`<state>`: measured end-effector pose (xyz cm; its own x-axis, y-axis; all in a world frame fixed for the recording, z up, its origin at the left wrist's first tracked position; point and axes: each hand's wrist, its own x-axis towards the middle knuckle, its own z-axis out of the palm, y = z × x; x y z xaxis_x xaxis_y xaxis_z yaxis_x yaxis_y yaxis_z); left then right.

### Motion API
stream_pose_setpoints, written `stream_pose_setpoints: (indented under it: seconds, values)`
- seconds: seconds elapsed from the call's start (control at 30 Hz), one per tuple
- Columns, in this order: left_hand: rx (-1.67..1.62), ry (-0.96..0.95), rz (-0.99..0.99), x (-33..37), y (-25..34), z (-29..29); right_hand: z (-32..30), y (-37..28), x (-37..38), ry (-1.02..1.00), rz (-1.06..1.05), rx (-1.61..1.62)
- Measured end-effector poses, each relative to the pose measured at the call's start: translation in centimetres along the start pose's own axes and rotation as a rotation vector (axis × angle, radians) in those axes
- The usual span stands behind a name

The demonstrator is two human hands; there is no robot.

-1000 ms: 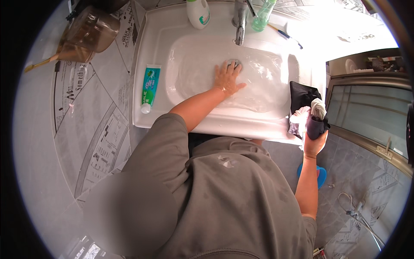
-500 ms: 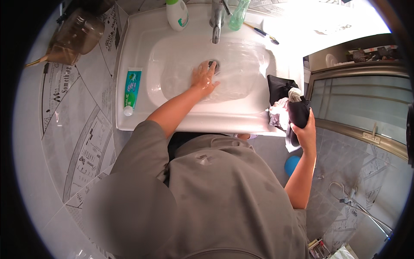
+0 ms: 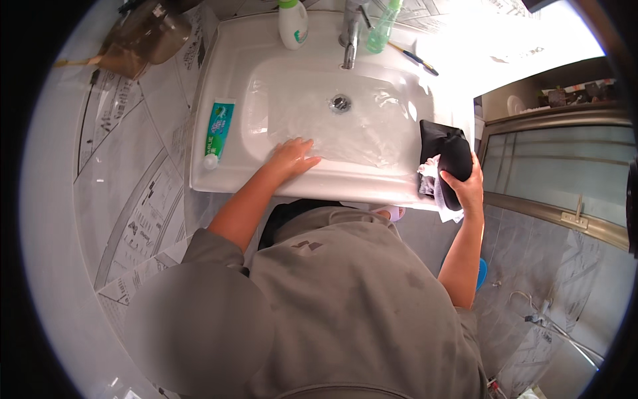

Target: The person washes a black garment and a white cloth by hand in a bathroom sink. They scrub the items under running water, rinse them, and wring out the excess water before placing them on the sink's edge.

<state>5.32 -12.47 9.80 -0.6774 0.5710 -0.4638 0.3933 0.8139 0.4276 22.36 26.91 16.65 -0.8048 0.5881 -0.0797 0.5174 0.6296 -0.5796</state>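
My left hand (image 3: 292, 158) rests low in the white sink (image 3: 199, 149), fingers stretched out at the near side of the shallow water. It holds nothing. Beyond it the metal drain stopper (image 3: 340, 102) shows under the rippling water. At the sink's right rim my right hand (image 3: 467, 189) is closed around a black cloth item (image 3: 454, 158), its thumb on the near side and its fingers partly hidden. Beneath and beside that item lie bunched pale pink and white cloth (image 3: 430, 167). What kind of garment the cloth is, I cannot tell.
A tap (image 3: 350, 40) stands at the back, between a white bottle with a green cap (image 3: 292, 28) and a green clear bottle (image 3: 382, 30). A toothbrush (image 3: 419, 61) lies behind right. A toothpaste tube (image 3: 219, 130) lies on the left rim. A glass-fronted cabinet (image 3: 551, 159) is at right.
My left hand has moved from the drain toward the near left of the basin, uncovering the stopper. My right hand still grips the black cloth. The view has shifted slightly.
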Motion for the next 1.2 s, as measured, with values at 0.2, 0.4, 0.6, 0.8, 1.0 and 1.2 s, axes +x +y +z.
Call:
stream_pose_setpoints:
  seconds: [0.2, 0.4, 0.6, 0.8, 1.0, 1.2]
  values:
    - [-0.025, 0.38, 0.158, -2.4, -2.5, 2.3, -1.6, 0.8, -0.1, -0.14, -0.003, 0.356]
    - [0.018, 0.385, 0.139, -2.7, -1.6, 1.8, -4.0, -1.9, -2.4, 0.227, 0.025, 0.256]
    - [0.024, 0.342, 0.099, -3.1, -0.9, 1.6, -3.2, -7.3, -4.6, 0.273, -0.448, -0.161]
    - [-0.001, 0.363, 0.134, -3.0, -0.9, 2.3, 4.4, -12.2, -5.5, -0.318, -0.435, 0.26]
    - [-0.117, 0.399, 0.168, -5.9, -0.2, 1.3, 15.0, -11.6, -4.5, -0.577, -0.478, -0.162]
    - [0.046, 0.692, 0.215, -8.4, -0.1, 4.4, 15.0, -10.8, -5.2, -0.544, -0.484, -0.129]
